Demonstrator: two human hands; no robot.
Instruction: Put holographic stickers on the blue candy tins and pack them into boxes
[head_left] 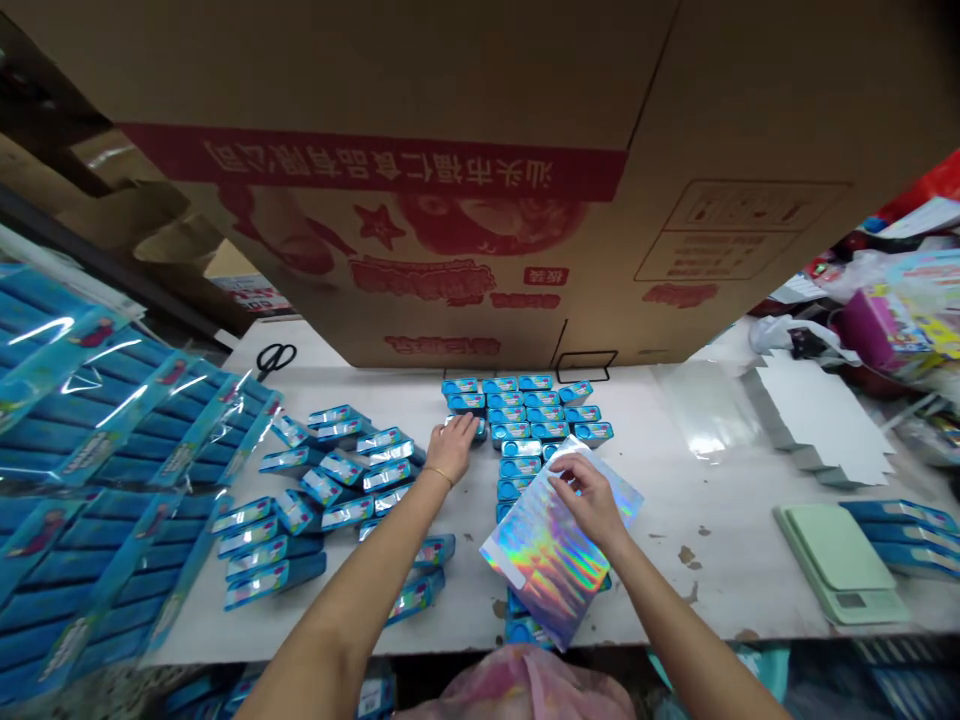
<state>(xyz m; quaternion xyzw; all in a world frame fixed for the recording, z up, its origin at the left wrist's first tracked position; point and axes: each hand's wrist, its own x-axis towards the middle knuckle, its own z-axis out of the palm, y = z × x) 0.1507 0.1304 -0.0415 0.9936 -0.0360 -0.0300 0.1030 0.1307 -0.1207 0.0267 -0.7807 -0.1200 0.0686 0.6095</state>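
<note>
My left hand (452,447) has its fingers closed over a small blue box (479,430) at the left side of the middle rows. In my right hand (591,497), pinched near its upper edge, is a shiny silver holographic pouch (547,545). The pouch lies slanted over part of the column of small blue boxes (517,467) and hides some of them. Beyond both hands, more blue boxes (506,414) stand in tight rows. A looser group of the same boxes (322,485) spreads across the table to the left of my left forearm.
A tall cardboard carton (450,250) stands along the table's back edge. Film-wrapped blue packs (90,450) are stacked at the left, near black-handled scissors (276,358). To the right are a pale green scale (840,563), a white cut-out card piece (821,415) and clear film (705,410).
</note>
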